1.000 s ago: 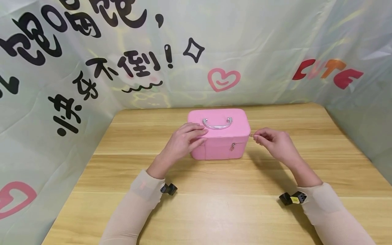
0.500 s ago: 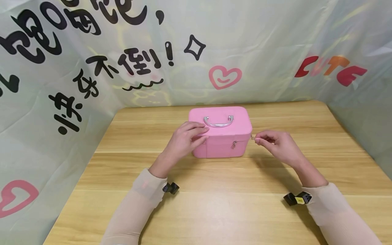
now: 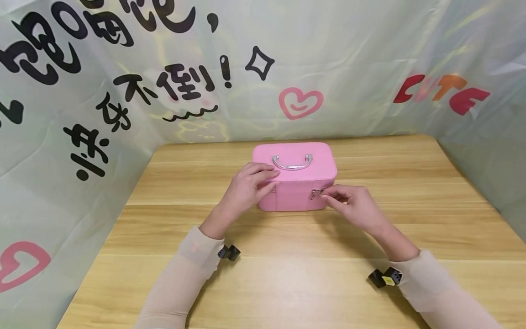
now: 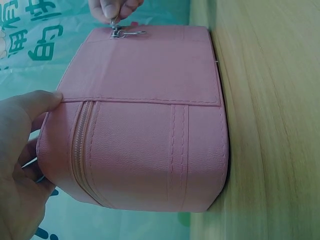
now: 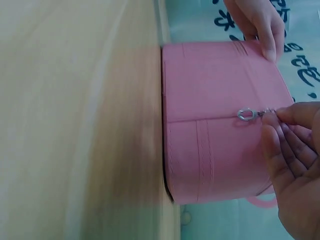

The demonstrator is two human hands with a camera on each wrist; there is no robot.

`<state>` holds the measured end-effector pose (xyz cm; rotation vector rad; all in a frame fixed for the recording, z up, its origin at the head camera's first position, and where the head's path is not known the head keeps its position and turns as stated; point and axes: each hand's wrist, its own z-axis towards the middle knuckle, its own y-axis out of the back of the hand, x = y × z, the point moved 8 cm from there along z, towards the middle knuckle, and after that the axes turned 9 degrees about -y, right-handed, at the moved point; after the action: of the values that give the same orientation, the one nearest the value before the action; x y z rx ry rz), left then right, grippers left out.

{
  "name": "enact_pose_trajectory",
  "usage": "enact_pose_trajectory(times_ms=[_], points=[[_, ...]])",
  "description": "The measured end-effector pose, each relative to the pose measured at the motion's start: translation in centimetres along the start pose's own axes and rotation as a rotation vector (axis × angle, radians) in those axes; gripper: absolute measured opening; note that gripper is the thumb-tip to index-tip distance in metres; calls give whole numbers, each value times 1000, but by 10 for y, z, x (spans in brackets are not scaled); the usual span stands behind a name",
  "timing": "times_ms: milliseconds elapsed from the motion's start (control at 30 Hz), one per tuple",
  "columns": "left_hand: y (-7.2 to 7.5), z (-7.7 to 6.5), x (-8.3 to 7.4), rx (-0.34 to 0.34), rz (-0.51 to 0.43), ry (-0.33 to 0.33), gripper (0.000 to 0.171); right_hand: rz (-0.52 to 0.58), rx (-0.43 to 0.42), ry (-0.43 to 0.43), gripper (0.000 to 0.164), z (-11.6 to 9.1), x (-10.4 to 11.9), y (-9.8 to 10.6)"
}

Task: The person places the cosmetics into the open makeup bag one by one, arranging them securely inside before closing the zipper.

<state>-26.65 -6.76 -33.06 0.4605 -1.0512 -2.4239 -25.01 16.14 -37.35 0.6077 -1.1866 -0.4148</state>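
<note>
A pink vanity case (image 3: 296, 198) with a zip-round lid stands upright on the wooden table. A silver handle (image 3: 292, 167) curves over its lid. My left hand (image 3: 248, 185) rests on the left front edge, fingers over the lid and thumb on the front. Where the zip (image 4: 82, 145) shows in the left wrist view, its teeth are together. At the right front, my right hand (image 3: 355, 205) pinches a metal zipper pull (image 5: 270, 111) between thumb and forefinger. Another silver pull (image 5: 246, 115) dangles beside it. The lid lies down on the case.
The wooden table (image 3: 287, 274) spreads around the case on every side. A printed cloth (image 3: 353, 68) hangs behind the table and along both sides. Small black wrist cameras (image 3: 228, 252) sit on the sleeves.
My right hand has come round from the case's right side to its front corner, bringing the zipper pull to the other pull. My left hand stays at the lid edge.
</note>
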Motion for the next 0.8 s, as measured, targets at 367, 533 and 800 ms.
enact_pose_trajectory(times_ms=[367, 533, 800], points=[[-2, -1, -3, -7, 25, -28, 29, -90, 35, 85, 13, -2, 7, 0], [-3, 0, -4, 28, 19, -24, 31, -114, 29, 65, 13, -3, 1, 12], [2, -1, -1, 56, -31, -18, 31, -133, -4, 71, 16, 0, 0, 28]])
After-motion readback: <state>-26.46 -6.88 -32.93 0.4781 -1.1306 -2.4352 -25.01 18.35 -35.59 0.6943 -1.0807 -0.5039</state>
